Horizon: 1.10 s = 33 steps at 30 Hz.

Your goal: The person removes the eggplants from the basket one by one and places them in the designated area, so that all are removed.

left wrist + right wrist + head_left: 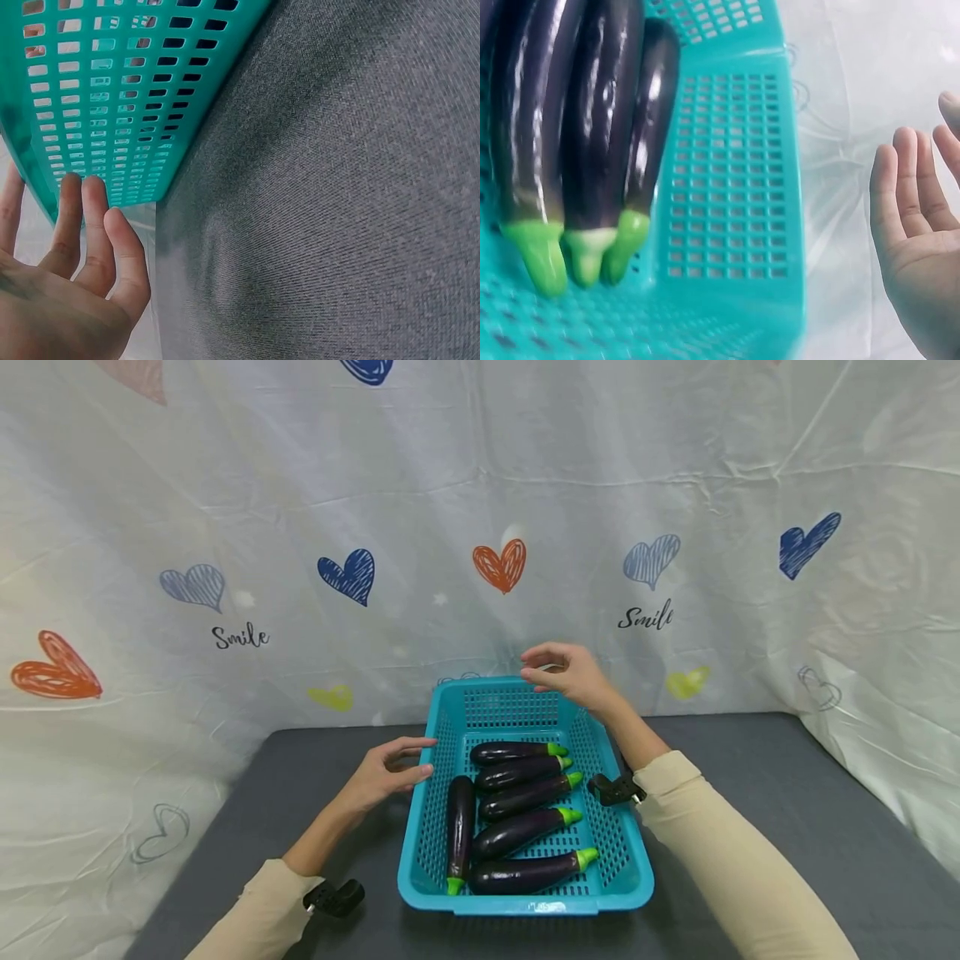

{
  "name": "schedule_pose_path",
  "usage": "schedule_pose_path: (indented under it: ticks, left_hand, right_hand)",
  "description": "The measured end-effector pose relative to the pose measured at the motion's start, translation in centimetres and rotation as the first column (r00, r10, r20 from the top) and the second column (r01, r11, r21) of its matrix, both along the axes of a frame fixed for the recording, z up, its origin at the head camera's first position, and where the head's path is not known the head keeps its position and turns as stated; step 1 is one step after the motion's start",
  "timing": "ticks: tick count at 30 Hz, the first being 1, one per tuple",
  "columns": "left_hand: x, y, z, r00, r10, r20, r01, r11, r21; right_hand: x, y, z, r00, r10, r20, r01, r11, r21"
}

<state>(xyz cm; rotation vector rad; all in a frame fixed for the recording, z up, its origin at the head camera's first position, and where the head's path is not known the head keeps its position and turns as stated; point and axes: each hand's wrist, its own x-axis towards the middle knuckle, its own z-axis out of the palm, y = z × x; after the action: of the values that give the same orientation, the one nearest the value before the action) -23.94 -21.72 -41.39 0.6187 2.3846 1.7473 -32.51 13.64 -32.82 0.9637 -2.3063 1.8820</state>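
A blue plastic basket (pixel 525 906) with perforated walls stands on the table and holds several dark purple eggplants (pixel 517 831) with green stems. One eggplant (pixel 461 827) lies lengthwise along the left wall; the others lie crosswise, stems to the right. My left hand (pixel 382 772) is at the basket's left rim, fingers loosely bent; in the left wrist view its fingertips are close to the outer wall, and contact is hard to tell. Over the far right corner hovers my right hand (pixel 570 675), fingers relaxed and holding nothing. The right wrist view shows that hand apart from the basket wall (pixel 727 176).
A dark grey cloth (pixel 750 802) covers the table under the basket. Behind the table hangs a white curtain (pixel 420 635) printed with hearts and words. Each wrist wears a black camera device (pixel 335 897).
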Motion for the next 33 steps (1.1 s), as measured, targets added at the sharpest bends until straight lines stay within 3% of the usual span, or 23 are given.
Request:
schedule_pose_path:
  ticks: [14,22,28,33]
  left_hand:
    - [0.0,0.0,-0.1,1.0,0.003,0.015,-0.003,1.0,0.004]
    - [-0.1,0.1,0.1,1.0,0.008,0.029,-0.008,1.0,-0.004]
    - [-0.2,0.1,0.0,0.999,0.008,0.039,-0.008,1.0,-0.006]
    - [-0.2,0.0,0.0,0.999,0.006,0.038,-0.006,1.0,-0.006]
  right_hand:
    - [0.0,-3.4,-2.2,0.998,0.022,0.067,-0.021,0.999,-0.026]
    - [-0.1,-4.9,-3.3,0.988,0.025,0.149,-0.022,1.0,-0.021]
    - [-0.1,-5.5,-4.3,0.984,0.025,0.179,-0.029,0.999,0.02]
    - [-0.5,-5.5,-5.7,0.988,0.02,0.15,-0.037,0.993,0.111]
